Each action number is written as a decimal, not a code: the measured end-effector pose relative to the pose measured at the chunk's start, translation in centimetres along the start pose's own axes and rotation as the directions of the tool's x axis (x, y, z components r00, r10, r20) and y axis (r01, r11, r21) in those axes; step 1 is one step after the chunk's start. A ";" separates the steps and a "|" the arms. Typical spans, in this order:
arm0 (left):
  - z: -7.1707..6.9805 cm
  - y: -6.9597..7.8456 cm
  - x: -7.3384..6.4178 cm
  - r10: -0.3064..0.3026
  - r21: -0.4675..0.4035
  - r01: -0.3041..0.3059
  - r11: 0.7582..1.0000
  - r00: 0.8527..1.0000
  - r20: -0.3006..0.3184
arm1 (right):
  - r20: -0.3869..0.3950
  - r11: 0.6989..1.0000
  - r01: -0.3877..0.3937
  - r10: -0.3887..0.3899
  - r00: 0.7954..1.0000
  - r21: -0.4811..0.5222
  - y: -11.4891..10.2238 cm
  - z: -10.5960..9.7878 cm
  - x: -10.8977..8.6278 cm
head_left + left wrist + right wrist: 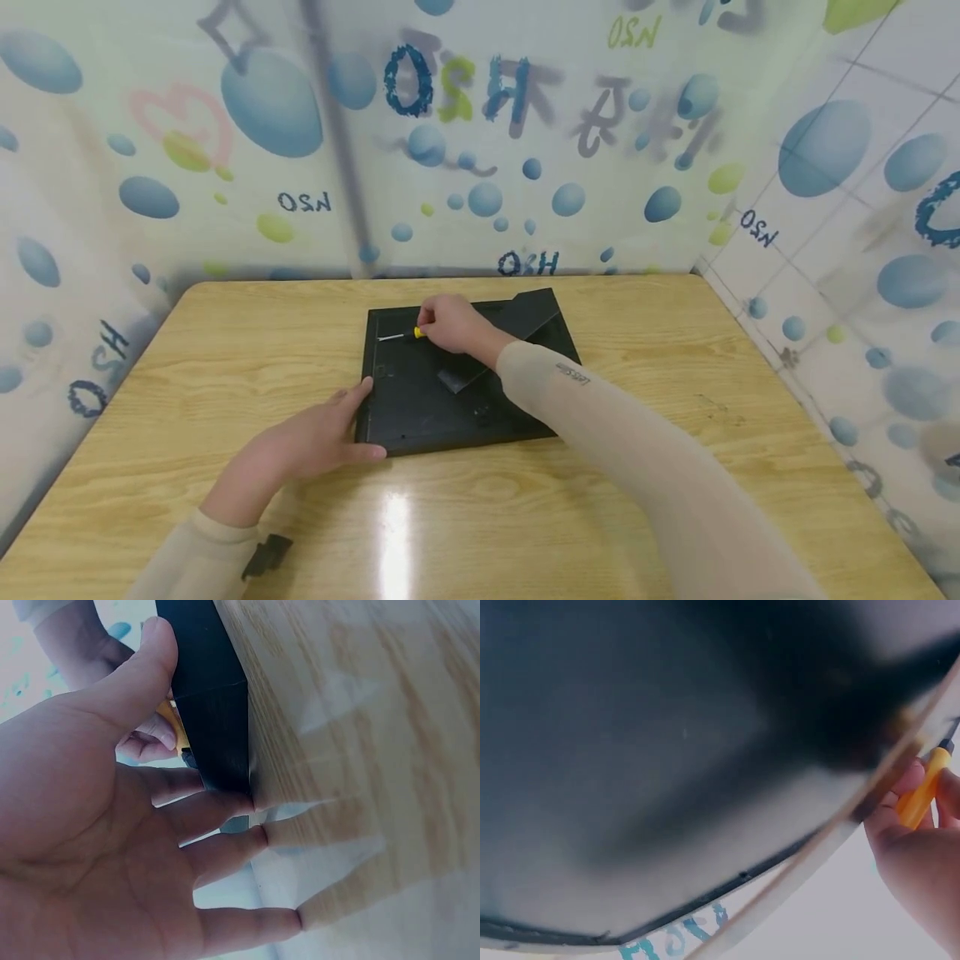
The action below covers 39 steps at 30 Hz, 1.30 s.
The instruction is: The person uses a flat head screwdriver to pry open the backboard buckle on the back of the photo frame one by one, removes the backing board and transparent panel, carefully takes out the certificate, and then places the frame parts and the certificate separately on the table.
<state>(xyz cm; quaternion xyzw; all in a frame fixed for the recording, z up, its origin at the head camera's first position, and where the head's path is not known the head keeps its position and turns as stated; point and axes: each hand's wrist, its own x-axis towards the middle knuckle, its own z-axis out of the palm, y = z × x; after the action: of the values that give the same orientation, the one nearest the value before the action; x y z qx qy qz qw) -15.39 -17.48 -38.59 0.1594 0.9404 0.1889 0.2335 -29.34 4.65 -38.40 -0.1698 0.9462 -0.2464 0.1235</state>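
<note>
A black picture frame [427, 421] lies back side up on the table, its hinged easel stand [538, 310] running diagonally across the back panel. My right hand [457, 325] is over the upper part of the frame and grips a screwdriver [924, 787] by its yellow handle. The thin shaft points left, with its tip close to the frame's left border; whether it touches cannot be told. At the lower left corner, my left hand [324, 433] rests against the frame with thumb and fingers spread. In the left wrist view, its fingertips [259, 838] touch the tabletop beside the frame's side.
The wooden table [645, 358] extends around the frame on all sides. Behind it and to the right stand walls [480, 225] covered with printed bubbles and lettering. A small dark object [266, 556] is at the left sleeve cuff.
</note>
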 end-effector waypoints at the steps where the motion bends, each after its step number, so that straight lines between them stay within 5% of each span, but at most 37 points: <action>1: 0.1 0.0 0.0 0.002 -0.003 -0.002 1.000 1.000 0.002 | 0.000 1.000 0.003 -0.003 1.000 -0.015 -0.1 -0.1 0.0; 8: 0.2 -0.3 0.2 -0.010 -0.025 0.010 1.000 1.000 0.015 | -0.014 0.994 0.062 -0.064 0.998 -0.094 -0.9 -0.9 0.1; 30: 0.2 -0.3 0.4 -0.010 -0.016 0.010 1.000 1.000 0.023 | 0.049 0.972 0.206 -0.202 0.978 -0.117 -3.6 -3.5 1.0; 39: 0.2 -0.4 0.4 -0.003 -0.014 0.004 1.000 1.000 0.020 | 0.058 0.962 0.246 -0.241 0.969 -0.116 -6.5 -3.7 1.2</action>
<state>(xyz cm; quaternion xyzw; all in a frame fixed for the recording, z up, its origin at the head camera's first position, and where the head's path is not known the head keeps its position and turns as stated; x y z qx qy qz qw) -15.72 -17.60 -39.06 0.1580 0.9370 0.1934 0.2443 -29.90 0.42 -32.08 -0.2972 0.9285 -0.1977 0.1020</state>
